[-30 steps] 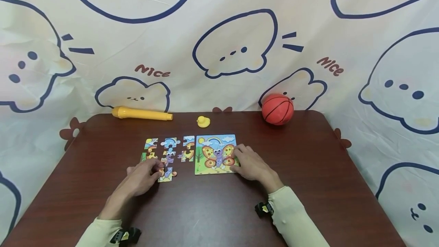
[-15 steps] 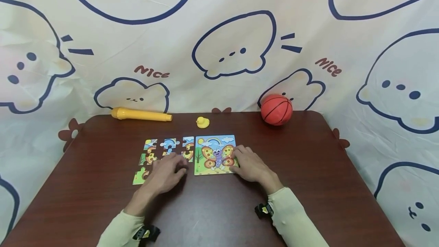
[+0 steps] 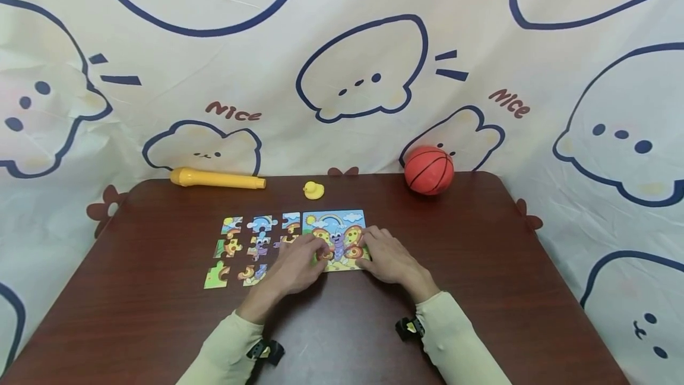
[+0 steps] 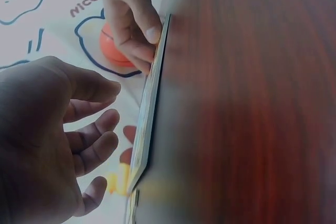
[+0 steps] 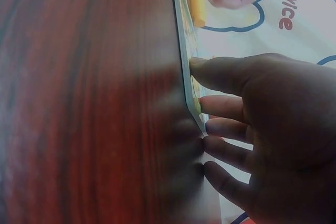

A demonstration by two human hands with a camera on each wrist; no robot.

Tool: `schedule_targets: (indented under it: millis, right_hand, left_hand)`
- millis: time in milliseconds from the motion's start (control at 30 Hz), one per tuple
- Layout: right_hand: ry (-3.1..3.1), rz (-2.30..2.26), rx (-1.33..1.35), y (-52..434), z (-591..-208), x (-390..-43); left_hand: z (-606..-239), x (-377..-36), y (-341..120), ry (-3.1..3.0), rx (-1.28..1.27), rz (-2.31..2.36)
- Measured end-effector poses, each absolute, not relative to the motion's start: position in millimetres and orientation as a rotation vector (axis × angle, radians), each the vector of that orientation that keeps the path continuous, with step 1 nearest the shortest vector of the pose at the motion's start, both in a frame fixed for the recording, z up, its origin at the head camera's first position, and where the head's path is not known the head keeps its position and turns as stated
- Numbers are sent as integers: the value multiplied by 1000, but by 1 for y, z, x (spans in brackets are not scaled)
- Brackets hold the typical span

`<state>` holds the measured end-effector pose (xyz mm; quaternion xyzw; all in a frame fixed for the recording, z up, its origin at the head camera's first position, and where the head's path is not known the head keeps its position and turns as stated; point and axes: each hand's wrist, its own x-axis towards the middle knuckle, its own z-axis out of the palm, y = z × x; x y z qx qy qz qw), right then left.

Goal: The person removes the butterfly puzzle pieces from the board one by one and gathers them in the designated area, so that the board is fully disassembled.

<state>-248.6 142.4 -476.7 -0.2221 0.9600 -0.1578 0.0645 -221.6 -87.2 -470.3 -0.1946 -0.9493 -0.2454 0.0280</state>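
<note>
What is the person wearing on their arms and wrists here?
Both arms wear pale cream long sleeves, the left sleeve and the right sleeve. Each wrist carries a small black strapped device with a yellow mark: left, right. The hands are bare.

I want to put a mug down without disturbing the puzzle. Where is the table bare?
Bare wood lies right of the puzzle board, below the basketball, and along the near left edge of the table. It is crowded mid-table: the loose pieces, the left hand and the right hand sit close together at the board.
</note>
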Motion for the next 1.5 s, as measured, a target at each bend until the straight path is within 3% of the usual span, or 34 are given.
schedule_targets:
  millis: [600,967,1500]
  right_hand:
    - [2904,-452,-637,142,-474,-247]
    - [2833,-510,-569,143,-470,-248]
    - [2800,-489,-495,149,-471,-249]
  left_hand:
    - [-474,-235,-56,-3046,-638,-767]
    - [-478,-237,-48,-3141,-473,-764]
    - [-478,-242,-45,-3118,-448,-842]
